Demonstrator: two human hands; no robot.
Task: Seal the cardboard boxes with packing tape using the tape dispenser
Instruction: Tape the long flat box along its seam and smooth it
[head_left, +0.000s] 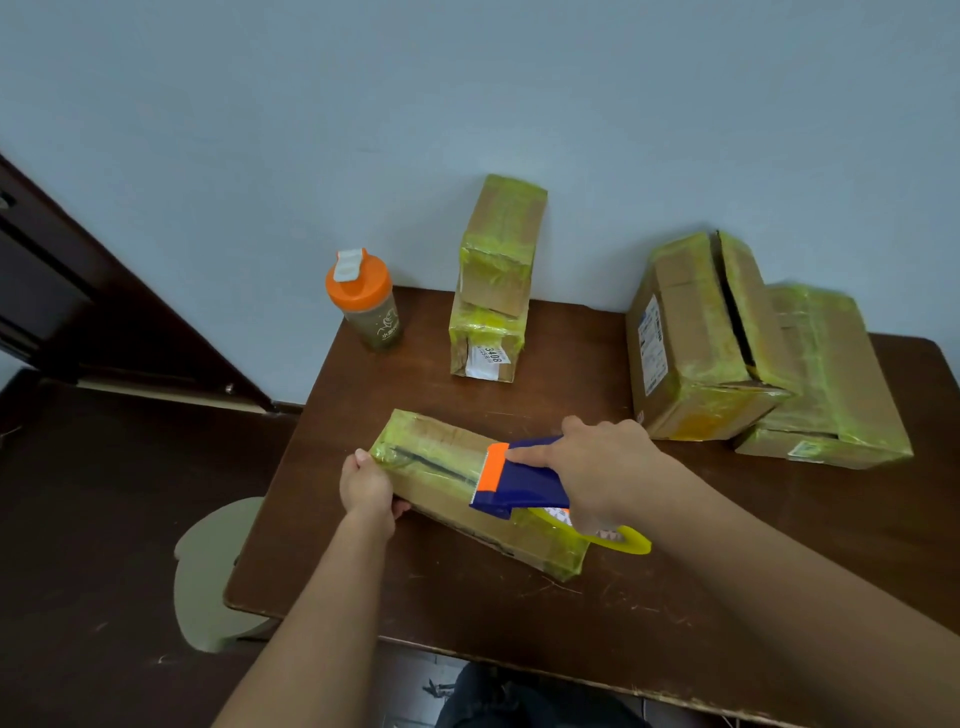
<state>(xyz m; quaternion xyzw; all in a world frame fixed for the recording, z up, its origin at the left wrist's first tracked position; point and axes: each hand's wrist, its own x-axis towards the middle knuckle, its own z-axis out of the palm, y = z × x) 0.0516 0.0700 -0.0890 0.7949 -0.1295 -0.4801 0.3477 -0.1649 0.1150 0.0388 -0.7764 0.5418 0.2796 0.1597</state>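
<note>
A: Long flat cardboard box wrapped in yellow-green tape (457, 488), lying between both hands on the brown wooden table (519, 613).

B: Gripped at its far-left end by the left hand (366, 488), likely to stop sliding.

A: Blue-and-orange tape dispenser (519, 480) clasped in the right hand (605, 467), forefinger stretched along the top (probably pressing tape down).

B: Beyond the right hand: an unsealed, split-open carton (696, 343).

A scratched brown table (519, 597) stands against the wall, bearing a long taped box (441, 499) near its front, an upright box (493, 291), an orange-lidded bottle (366, 301) and two boxes (696, 338) at right.
</note>
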